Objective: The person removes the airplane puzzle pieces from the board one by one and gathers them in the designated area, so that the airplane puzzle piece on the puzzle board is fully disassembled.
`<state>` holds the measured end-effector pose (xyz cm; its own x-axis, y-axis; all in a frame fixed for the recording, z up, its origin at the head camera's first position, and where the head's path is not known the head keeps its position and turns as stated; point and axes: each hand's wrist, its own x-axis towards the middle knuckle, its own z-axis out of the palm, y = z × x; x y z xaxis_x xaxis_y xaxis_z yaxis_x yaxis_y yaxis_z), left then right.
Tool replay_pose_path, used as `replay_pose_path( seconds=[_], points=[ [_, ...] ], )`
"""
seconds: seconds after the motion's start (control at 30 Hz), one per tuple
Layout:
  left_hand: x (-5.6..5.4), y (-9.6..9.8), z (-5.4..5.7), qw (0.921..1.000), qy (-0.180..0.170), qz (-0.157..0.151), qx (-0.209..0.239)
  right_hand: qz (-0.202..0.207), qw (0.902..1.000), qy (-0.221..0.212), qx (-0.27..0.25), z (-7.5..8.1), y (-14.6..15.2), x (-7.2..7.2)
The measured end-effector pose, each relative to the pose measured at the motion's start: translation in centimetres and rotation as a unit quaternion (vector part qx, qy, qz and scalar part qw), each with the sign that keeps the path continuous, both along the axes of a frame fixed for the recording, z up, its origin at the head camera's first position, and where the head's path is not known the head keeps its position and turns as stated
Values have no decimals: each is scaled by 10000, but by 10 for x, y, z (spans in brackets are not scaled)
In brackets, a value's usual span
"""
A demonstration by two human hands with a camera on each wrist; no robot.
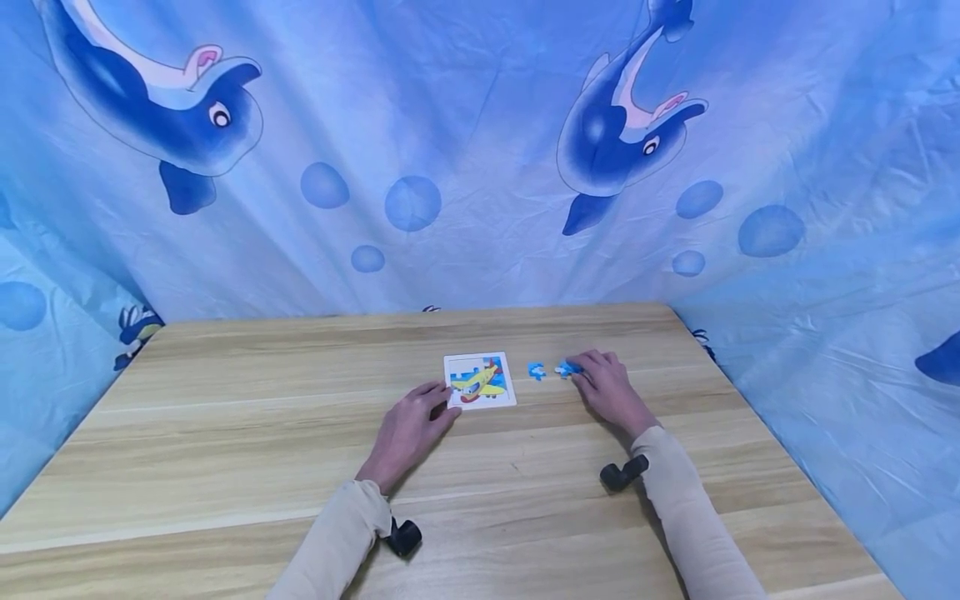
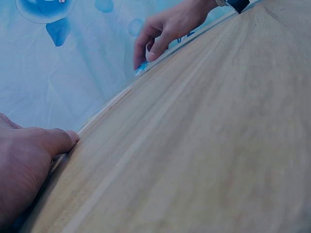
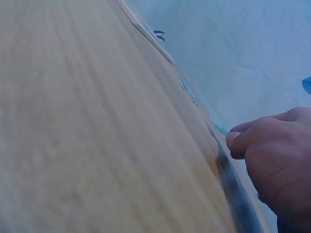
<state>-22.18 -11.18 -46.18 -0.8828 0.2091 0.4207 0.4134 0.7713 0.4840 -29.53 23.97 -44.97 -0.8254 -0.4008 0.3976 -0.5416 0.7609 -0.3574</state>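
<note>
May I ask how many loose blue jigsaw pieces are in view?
2: one piece beside the white-framed airplane puzzle, another piece at the right hand, which may hide more.

I work in what looks like a curtained-off recording corner: blue cloth [image 1: 465, 125] printed with dolphins [image 1: 600, 146] and bubbles [image 1: 324, 185] hangs in folds beyond the far edge of my wood-grain table [image 1: 225, 433] and along its left and right sides, and a small black camera [image 1: 405, 539] sits by each of my sleeves [image 1: 330, 537]; whether in a home or studio, I cannot tell
</note>
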Motion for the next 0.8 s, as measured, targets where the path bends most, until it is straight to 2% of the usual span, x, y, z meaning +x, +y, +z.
replay_pose_path(
  seconds=[0.4,0.8],
  points=[
    [-1,1,1,10000,-79,44,-1,-89,9999,94,-5,-5,3,-4],
    [0,1,0,9999,-100,61,-20,-172,9998,-86,-99,-9,4,-5]
  ],
)
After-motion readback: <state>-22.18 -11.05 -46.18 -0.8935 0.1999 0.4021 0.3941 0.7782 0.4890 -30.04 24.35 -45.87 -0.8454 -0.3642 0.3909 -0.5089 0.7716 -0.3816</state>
